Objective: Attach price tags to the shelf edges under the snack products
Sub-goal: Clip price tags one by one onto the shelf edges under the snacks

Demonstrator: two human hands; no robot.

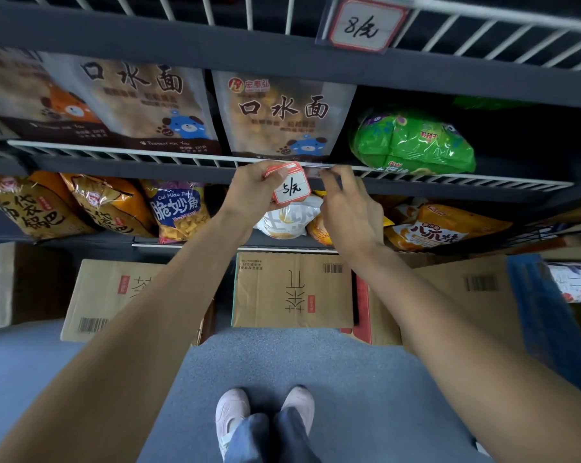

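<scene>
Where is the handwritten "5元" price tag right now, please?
The red-bordered white "5元" price tag is centre frame, atop a stack in the left hand, just below the white wire shelf edge.

In front of me is a wire shelf point(122, 152) with white bars. Three brown snack bags point(284, 118) stand on it in a row, with bear and dog pictures. A green bag point(412, 142) lies on its right side, apart from them. The shelf below point(189, 244) holds orange bags point(31, 208), a blue and yellow bag point(179, 212), a white bag point(285, 218) and more orange bags point(449, 225) at the right. The top shelf point(483, 31) has an "8" tag point(362, 25) on its edge. On the grey floor point(316, 379) sit cardboard boxes point(292, 289), side by side under the shelves.
</scene>
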